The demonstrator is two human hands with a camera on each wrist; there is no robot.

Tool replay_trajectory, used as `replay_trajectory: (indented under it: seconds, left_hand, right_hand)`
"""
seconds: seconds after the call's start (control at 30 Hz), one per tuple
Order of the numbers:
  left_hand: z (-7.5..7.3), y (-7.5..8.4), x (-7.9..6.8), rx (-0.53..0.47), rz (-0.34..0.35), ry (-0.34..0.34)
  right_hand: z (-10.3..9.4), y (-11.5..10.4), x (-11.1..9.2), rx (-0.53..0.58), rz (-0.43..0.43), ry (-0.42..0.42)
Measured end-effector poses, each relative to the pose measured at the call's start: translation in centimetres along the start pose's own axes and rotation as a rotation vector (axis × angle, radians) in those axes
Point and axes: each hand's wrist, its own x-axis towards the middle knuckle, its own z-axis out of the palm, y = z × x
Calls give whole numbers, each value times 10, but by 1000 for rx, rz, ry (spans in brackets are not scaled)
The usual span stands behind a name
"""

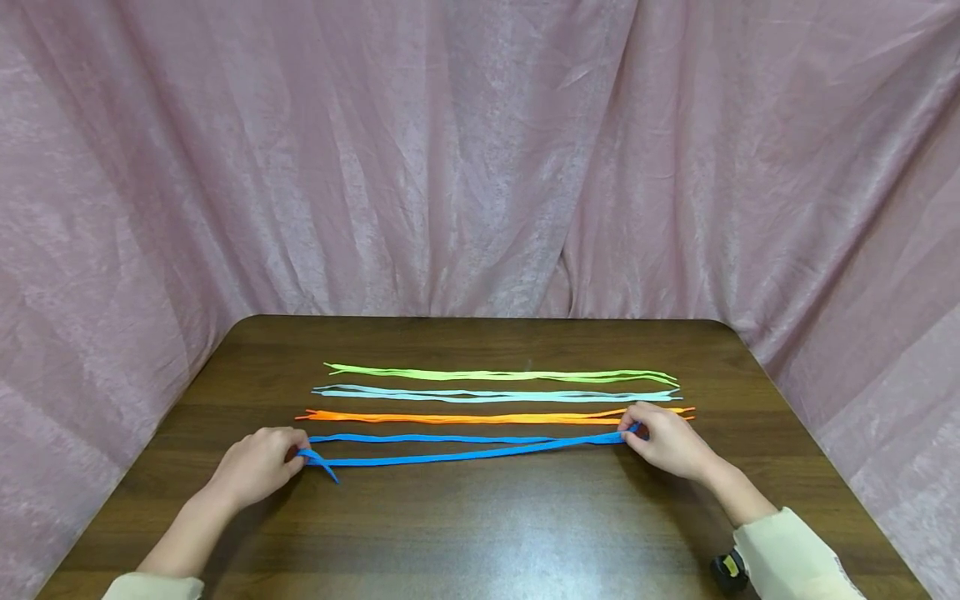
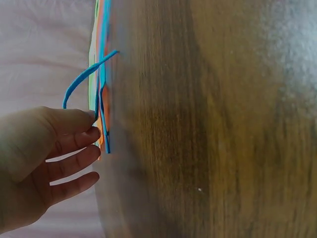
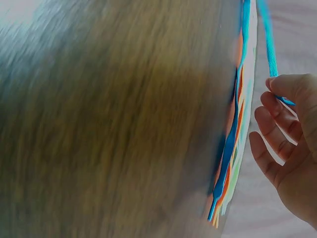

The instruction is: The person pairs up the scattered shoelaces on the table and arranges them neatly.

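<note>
A flat blue shoelace (image 1: 435,458) stretches between both hands near the middle of the table. My left hand (image 1: 258,462) pinches it at the left between thumb and forefinger, and a short tail (image 2: 81,79) curls out past the fingers. At the other side, my right hand (image 1: 663,442) pinches the lace between thumb and fingertips, with the remaining fingers loosely bent. Another blue strand (image 3: 230,144) lies along the table below the right hand in the right wrist view. Just behind is an orange shoelace (image 1: 465,418), partly covered by the right hand.
Beyond the orange lace, a pale blue shoelace (image 1: 480,397) and a lime green shoelace (image 1: 480,376) lie in roughly parallel rows. The brown wooden table (image 1: 465,533) ends at a pink curtain (image 1: 450,167). A small black object (image 1: 729,572) sits by the right sleeve.
</note>
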Motion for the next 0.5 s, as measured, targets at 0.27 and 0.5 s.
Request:
replay_trajectory:
  seconds: [0.27, 0.5]
  left_hand:
    - [1, -5, 5, -3, -15, -25]
    - [1, -9, 9, 3, -16, -51]
  right_hand:
    - [-11, 17, -12, -34, 48, 28]
    - [-17, 30, -23, -68, 71, 60]
